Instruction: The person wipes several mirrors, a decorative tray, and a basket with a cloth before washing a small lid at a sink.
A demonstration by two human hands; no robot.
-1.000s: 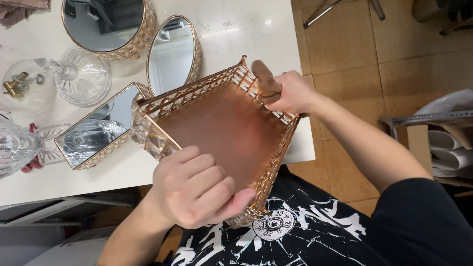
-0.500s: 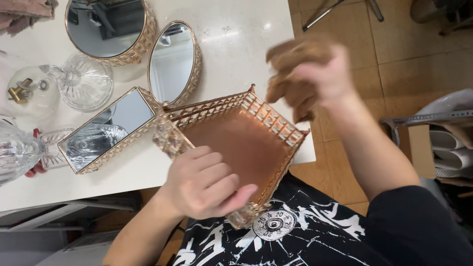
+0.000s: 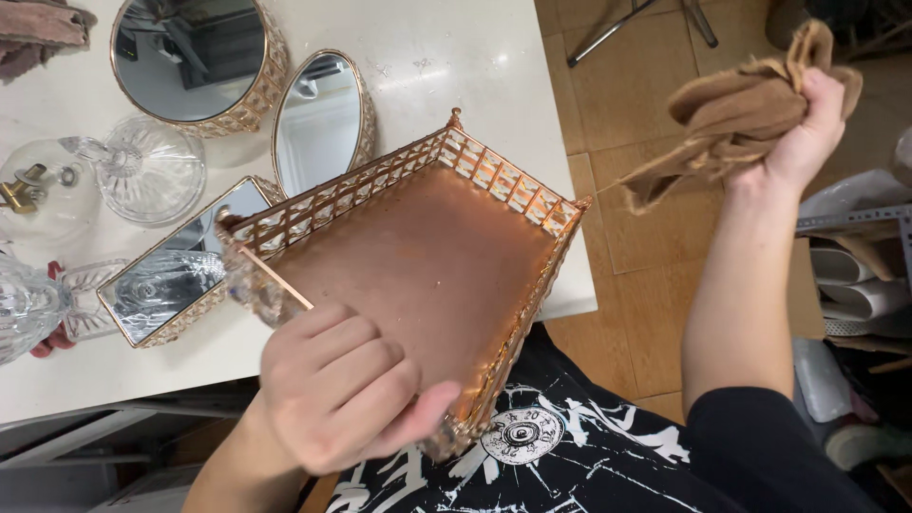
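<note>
We note the right hand (image 3: 807, 123) has lifted clear of the copper tray (image 3: 427, 256), where it rested a second ago, and now clenches a brown cloth (image 3: 731, 114) out over the floor. The left hand (image 3: 332, 389) stays clamped on the tray's near rim, tilting it off the white surface (image 3: 456, 57). Wiping contact is broken.

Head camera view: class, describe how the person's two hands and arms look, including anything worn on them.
Both the left hand and the right hand are bare: no gloves, rings or watch show. The forearms are uncovered too. A short black sleeve covers the right upper arm, part of a black T-shirt with a white splatter print.
</note>
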